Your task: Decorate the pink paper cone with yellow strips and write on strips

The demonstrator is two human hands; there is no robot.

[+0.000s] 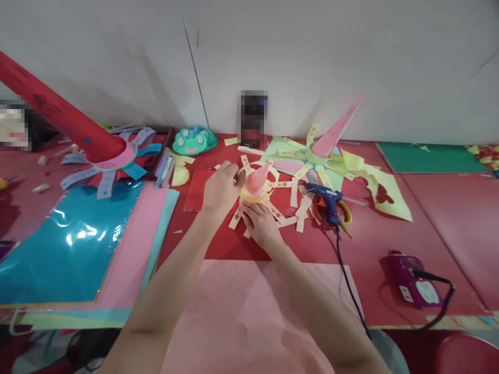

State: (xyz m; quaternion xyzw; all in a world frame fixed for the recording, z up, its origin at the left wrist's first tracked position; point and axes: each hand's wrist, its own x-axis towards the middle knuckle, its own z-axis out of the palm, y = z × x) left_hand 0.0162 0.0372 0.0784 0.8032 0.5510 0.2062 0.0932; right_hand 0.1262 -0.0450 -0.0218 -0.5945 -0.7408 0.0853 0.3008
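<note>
Viewing the bench through the head camera, I take the blue glue gun (327, 200) as my reference; it lies on the red table (436, 218) with its black cord (346, 280) running toward the near edge.

1. Small pink cone (258, 178): it stands upright just left of the glue gun, seated in a yellow paper ring (253, 197). Cream star-printed strips (286, 185) fan out flat from its base, the rightmost ones reaching almost to the gun.
2. Left hand (221, 188): left of the gun, beyond the cone. Its fingers are curled with the tips against the cone's left flank. I cannot tell whether they pinch it or only steady it.
3. Right hand (262, 224): left of the gun and nearer to me. Fingers bent down, pressing on the strips at the cone's near side; nothing is gripped.
4. Large pink cone (337, 130): behind the gun, tilted, on yellow strips.
5. Purple power strip (414, 284): right of the gun and nearer to me.
6. Teal sheet (66, 244): far left of the gun.
7. Pink paper (249, 317): left of the gun, under both forearms at the near edge.
</note>
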